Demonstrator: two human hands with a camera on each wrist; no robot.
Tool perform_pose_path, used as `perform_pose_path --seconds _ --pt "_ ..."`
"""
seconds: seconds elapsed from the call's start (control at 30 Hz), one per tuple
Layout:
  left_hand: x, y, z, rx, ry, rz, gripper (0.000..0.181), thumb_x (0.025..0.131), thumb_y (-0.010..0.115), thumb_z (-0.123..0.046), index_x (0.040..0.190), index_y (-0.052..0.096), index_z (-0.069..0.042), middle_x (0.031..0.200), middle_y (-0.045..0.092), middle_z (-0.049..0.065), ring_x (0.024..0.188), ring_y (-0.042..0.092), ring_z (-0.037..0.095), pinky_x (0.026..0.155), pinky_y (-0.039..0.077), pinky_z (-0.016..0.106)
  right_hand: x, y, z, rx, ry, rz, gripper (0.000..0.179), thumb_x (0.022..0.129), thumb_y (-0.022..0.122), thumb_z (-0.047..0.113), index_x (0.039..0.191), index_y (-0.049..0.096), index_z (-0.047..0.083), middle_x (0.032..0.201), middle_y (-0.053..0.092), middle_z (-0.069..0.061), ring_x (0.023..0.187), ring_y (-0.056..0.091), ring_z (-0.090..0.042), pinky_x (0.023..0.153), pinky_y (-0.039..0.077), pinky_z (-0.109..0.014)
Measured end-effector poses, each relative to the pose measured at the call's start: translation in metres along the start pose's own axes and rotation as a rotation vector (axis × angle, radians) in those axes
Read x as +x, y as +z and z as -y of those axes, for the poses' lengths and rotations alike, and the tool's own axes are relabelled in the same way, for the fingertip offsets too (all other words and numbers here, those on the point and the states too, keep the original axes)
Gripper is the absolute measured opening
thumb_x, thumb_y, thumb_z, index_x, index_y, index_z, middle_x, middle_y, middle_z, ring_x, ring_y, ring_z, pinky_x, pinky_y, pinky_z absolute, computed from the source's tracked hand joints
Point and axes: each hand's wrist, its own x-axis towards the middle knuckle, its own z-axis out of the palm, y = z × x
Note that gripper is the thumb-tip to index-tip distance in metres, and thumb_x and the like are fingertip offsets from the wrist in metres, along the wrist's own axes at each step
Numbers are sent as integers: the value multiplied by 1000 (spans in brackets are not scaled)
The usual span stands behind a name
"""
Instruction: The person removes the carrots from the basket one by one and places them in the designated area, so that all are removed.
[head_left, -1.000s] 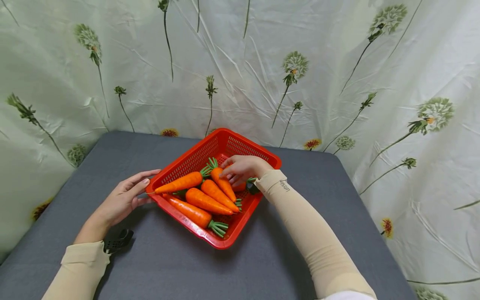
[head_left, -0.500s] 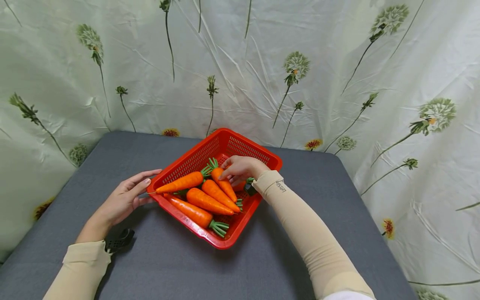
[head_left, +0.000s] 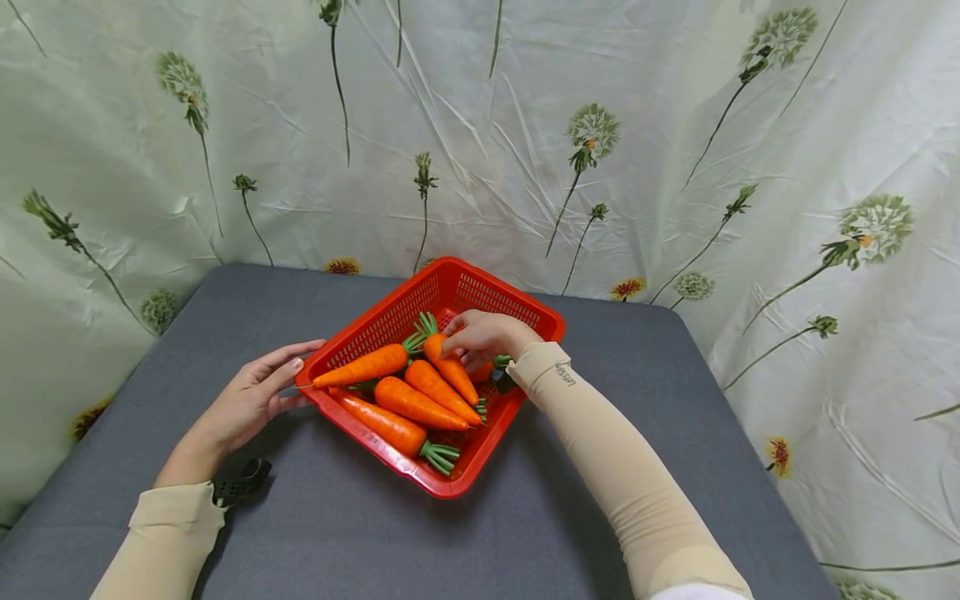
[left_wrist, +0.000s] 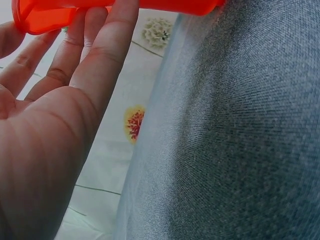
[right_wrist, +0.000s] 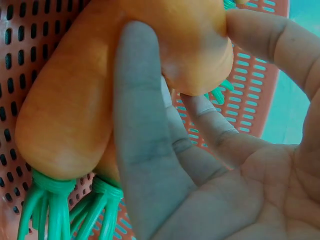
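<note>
A red plastic basket with slotted walls stands on the table, its corner towards the left hand. That hand holds this corner, thumb on the rim and fingers along the outside; in the left wrist view the fingertips are partly hidden behind the red rim. Several orange carrots with green tops lie inside. Reaching in from the right, the right hand grips the uppermost carrot near its green top. In the right wrist view, thumb and fingers lie around the carrot; another carrot lies beside it.
Under the basket is a grey cloth-covered table. A pale curtain with printed dandelions hangs behind and at both sides. One carrot is partly hidden under the right hand. A black wrist device sits at the left cuff.
The right hand's fingers have settled on the uppermost carrot, which has shifted slightly. The left hand and the basket have stayed almost still.
</note>
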Motion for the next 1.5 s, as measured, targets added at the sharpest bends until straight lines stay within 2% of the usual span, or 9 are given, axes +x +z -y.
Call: perform_pose_path --seconds 0.2,0.43,0.53,0.67,0.77,0.93,1.1,1.33,1.5 --pt "0 1 0 34 -10 -16 47 109 42 -22 153 38 -6 140 53 -14 118 62 0 86 59 27 -7 -8 0 -3 -35 -38 46 93 68 18 134 51 9 95 53 -5 75 51 -17 82 58 -33" --pt "0 1 0 62 -30 -30 49 109 42 -26 154 37 -7 140 53 -15 119 61 -1 87 59 27 -15 -18 -1 21 -58 -60 49 95 67 19 139 49 10 92 51 -5 68 48 -15 73 55 -28" --pt "0 2 0 57 -22 -19 49 109 42 -25 154 37 -7 141 52 -14 120 60 -2 87 59 27 -18 -22 -1 53 -71 -56 49 96 66 17 140 47 9 95 57 -4 71 53 -14 74 56 -28" --pt "1 3 0 55 -30 -32 49 109 42 -26 154 37 -6 141 52 -14 120 60 -2 87 59 28 -23 -27 0 96 -94 -63 47 96 65 14 139 47 7 97 61 -3 71 52 -14 74 54 -28" --pt "1 3 0 48 -29 -32 49 109 42 -25 154 36 -5 141 52 -14 120 60 -2 87 59 28 -27 -33 0 112 -101 -81 46 96 64 13 138 47 8 91 58 -3 67 45 -14 71 52 -27" --pt "1 2 0 41 -24 -15 49 110 41 -24 154 36 -6 142 52 -14 121 60 -2 87 59 28 -34 -43 -1 120 -106 -99 49 97 64 14 142 44 8 95 60 -2 71 54 -12 74 56 -27" --pt "1 2 1 39 -29 -13 49 110 41 -24 155 36 -7 142 52 -15 121 60 -2 88 59 28 -45 -53 -3 110 -118 -118 52 98 63 15 144 42 8 94 55 -4 73 54 -13 75 56 -28" --pt "0 1 2 36 -18 -11 48 110 41 -23 154 36 -7 142 52 -15 121 60 -1 88 59 28 -58 -66 -7 120 -123 -155 54 98 63 17 146 40 9 111 59 -9 84 66 -15 82 60 -32" --pt "0 1 2 37 -20 -9 48 110 41 -24 155 36 -7 141 52 -16 121 60 -1 88 59 28 -63 -75 -13 144 -133 -172 53 98 61 16 145 38 7 117 59 -11 85 68 -15 79 60 -31"
